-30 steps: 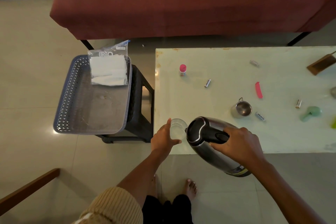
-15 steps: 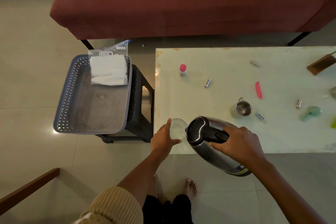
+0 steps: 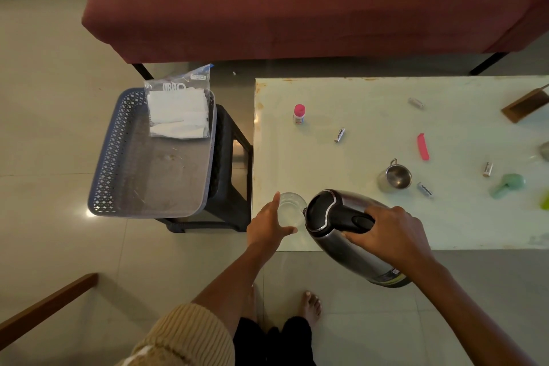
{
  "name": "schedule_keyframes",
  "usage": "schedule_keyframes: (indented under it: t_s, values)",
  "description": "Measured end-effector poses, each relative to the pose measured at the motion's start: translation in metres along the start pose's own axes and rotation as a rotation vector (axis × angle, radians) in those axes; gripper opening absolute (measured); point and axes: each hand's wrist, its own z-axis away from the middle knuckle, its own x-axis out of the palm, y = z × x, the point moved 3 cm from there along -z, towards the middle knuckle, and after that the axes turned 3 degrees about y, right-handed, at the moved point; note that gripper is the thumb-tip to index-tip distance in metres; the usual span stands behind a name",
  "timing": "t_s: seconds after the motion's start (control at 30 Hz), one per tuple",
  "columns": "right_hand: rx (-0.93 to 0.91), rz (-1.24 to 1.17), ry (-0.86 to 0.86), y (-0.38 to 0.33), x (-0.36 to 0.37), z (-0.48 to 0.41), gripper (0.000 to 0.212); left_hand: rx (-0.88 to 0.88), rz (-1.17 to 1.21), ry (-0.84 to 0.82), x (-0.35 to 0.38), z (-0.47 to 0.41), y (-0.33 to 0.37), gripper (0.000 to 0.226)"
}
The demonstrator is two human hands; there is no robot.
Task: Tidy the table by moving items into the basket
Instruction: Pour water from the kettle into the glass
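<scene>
Head view: a person stood at the near left corner of a pale glass-topped table [image 3: 341, 92], with both bare forearms reaching forward.
Left hand [image 3: 269, 226]: thumb and fingers were curled round a clear drinking glass [image 3: 292, 208], which stood on the table close to its near left corner.
Right hand [image 3: 389, 234]: fingers were wrapped round the black handle of a stainless-steel electric kettle [image 3: 341, 249].
Kettle: it was held tilted, with its black lid end just beside the glass rim and its base out past the near table edge. Whether the spout touched the glass could not be told.
Basket: a grey-blue perforated plastic basket [image 3: 110, 157] rested on a black plastic stool [image 3: 228, 157] just left of the table. A clear plastic bag of white folded material [image 3: 178, 110] leaned at its far end.
Table items: a small pink-capped bottle [image 3: 299, 113] stood beyond the glass, and a small steel cup [image 3: 396, 177] sat right of the kettle lid. A flat pink strip [image 3: 423, 146], a pale green object [image 3: 506, 185] and several small silver cylinders [image 3: 339, 135] lay scattered, well apart from both hands.
Far side: a maroon upholstered sofa [image 3: 297, 3] ran beyond the table and basket.
</scene>
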Motion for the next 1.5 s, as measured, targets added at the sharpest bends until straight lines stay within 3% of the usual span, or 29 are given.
schedule_keyframes:
  t_s: [1.5]
  values:
    - [-0.004, 0.034, -0.048, -0.0021, -0.0026, -0.0068, 0.04, -0.003, 0.053, 0.002, -0.0026, 0.0028, -0.0003, 0.097]
